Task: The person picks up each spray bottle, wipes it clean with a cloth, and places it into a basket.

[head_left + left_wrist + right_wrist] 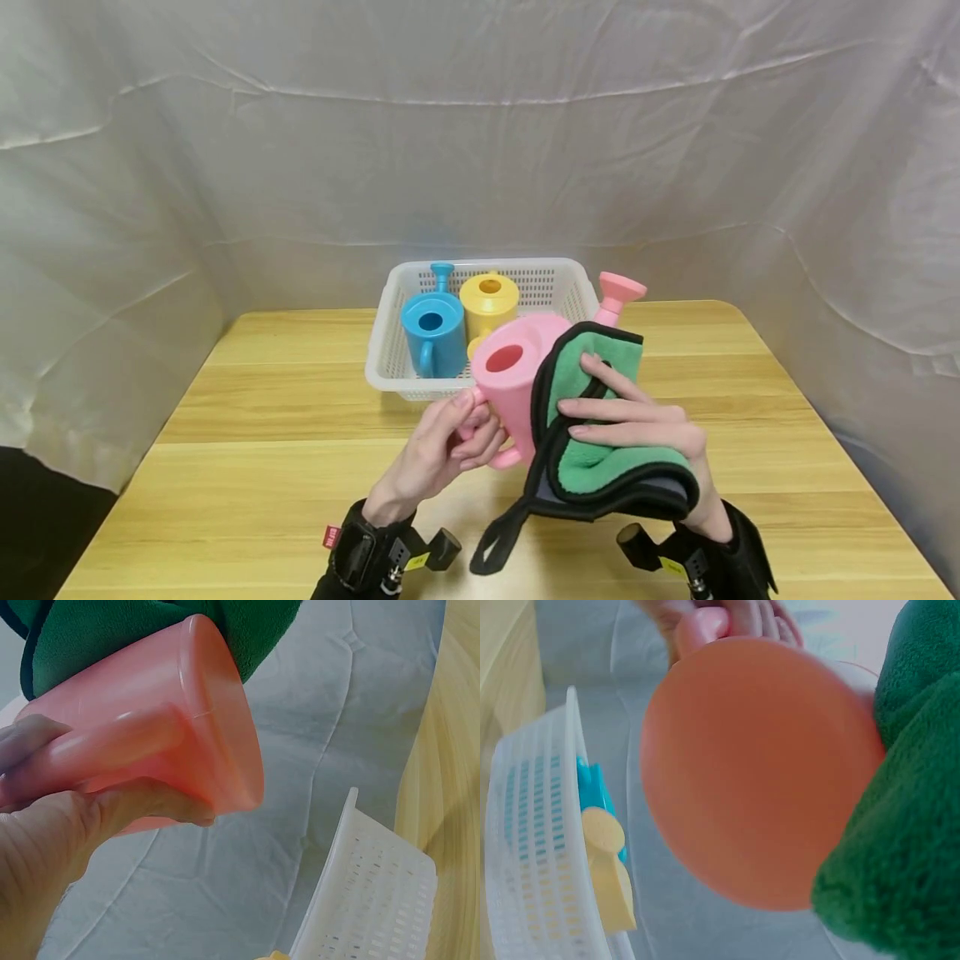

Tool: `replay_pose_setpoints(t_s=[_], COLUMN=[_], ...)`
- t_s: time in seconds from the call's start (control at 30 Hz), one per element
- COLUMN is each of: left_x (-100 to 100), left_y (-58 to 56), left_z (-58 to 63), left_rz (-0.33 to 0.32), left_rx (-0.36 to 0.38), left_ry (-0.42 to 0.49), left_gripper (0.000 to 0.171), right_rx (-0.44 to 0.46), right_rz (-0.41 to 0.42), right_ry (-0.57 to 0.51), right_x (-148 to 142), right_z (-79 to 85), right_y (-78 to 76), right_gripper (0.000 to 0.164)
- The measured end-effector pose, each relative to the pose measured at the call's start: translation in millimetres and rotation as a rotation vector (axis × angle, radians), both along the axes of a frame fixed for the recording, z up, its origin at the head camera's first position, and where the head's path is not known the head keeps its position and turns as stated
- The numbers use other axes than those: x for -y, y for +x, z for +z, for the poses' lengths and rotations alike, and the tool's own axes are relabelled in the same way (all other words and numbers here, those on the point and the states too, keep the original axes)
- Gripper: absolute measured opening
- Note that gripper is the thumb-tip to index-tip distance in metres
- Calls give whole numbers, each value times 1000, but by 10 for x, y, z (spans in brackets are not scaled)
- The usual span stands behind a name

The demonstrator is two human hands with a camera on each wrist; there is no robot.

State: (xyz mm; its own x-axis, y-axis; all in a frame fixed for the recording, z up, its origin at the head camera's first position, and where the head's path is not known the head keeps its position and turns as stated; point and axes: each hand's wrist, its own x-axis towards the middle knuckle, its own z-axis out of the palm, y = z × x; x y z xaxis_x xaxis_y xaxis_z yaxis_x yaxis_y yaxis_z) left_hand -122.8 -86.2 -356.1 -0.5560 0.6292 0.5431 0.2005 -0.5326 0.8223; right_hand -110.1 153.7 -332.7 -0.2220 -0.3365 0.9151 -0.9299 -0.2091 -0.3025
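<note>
A pink watering can [513,387] is held above the table in the head view, its round opening facing up and its spout toward the right. My left hand [442,450] grips it by the handle [112,746], thumb on top. With my right hand [645,437] I hold a folded green cloth [592,475] with black edging against the can's right side; the fingers lie over the cloth and the thumb is hidden. A black loop hangs from the cloth's corner. The right wrist view shows the can's flat bottom [757,776] beside the cloth.
Behind the can, a white perforated basket [386,350] stands on the wooden table [262,467]. Inside are a blue watering can [442,346] and a yellow watering can [487,304]. A pale sheet [480,167] hangs around the table's back and sides.
</note>
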Motion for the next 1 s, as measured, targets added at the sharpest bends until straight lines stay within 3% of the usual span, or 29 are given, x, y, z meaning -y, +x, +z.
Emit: replay_pose_setpoints(t_s=[0.13,0.47,0.8,1.0], left_x=[-14,35,68,65], left_y=[9,12,6,6], left_z=[-2,0,7,2], left_rz=[-9,-56,-104,-111], left_rx=[54,298,390,408], left_ry=[48,236,310,326], left_gripper=[39,38,40,39], right_rx=[-56,-146,-305,-329], right_rz=[0,-26,-183,-251], right_ry=[3,156,330,380], right_x=[34,27,65,99], right_z=[13,30,46,16], right_y=[29,27,80,83], right_gripper=[32,31,31,35])
